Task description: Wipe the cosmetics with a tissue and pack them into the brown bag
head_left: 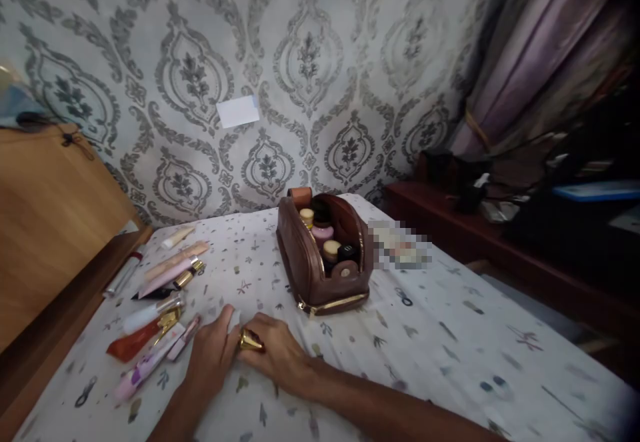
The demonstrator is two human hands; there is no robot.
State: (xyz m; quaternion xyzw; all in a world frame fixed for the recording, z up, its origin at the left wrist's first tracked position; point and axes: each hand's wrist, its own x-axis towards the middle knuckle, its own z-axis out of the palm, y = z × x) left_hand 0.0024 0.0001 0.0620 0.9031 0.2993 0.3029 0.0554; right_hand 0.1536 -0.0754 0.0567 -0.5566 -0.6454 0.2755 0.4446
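Low over the bed sheet, my two hands meet side by side. My left hand (216,345) is closed, with a small pale item (234,320) showing between its thumb and fingers; most of it is hidden. My right hand (275,347) is closed on a shiny gold-coloured cap (251,340) facing the left hand. Just beyond them stands a brown leather cosmetic bag (320,275), unzipped, with several jars and bottles inside, including a pink-lidded jar (323,232). Left of my hands lie a pink lip tube (184,339), a purple-and-white tube (145,369) and an orange-red bottle (135,339).
More tubes lie in a row farther left, among them a pink tube (167,277) and a silver tube (124,274). A wooden board (55,215) borders the patterned sheet (440,362) at left. A dark red wooden unit (450,235) holding cables stands at right, and a papered wall rises behind.
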